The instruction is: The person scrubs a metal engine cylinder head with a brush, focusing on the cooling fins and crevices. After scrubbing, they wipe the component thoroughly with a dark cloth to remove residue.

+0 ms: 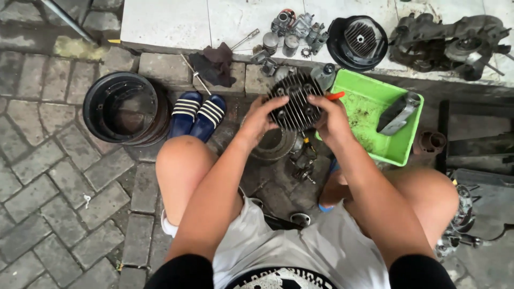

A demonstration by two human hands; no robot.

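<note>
cylinder head (pixel 296 107): dark grey, ribbed | tray (pixel 369 107): bright green | sandals (pixel 197 113): navy, white stripes | rim (pixel 124 107): black | rag (pixel 215 64): dark brown | floor (pixel 48 171): grey brick pattern

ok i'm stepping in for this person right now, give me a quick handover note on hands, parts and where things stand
Left hand: grips the left edge of the finned cylinder head, held up above the paving.
Right hand: grips its right edge, with a thin orange-handled tool sticking out by the fingers.
Parts: green tray to the right, holding a grey metal part; round fan cover and small engine parts on the tiled ledge; black rim to the left.
Done: engine stripped, head off and in hand.
Left: head not yet set down or refitted.
</note>
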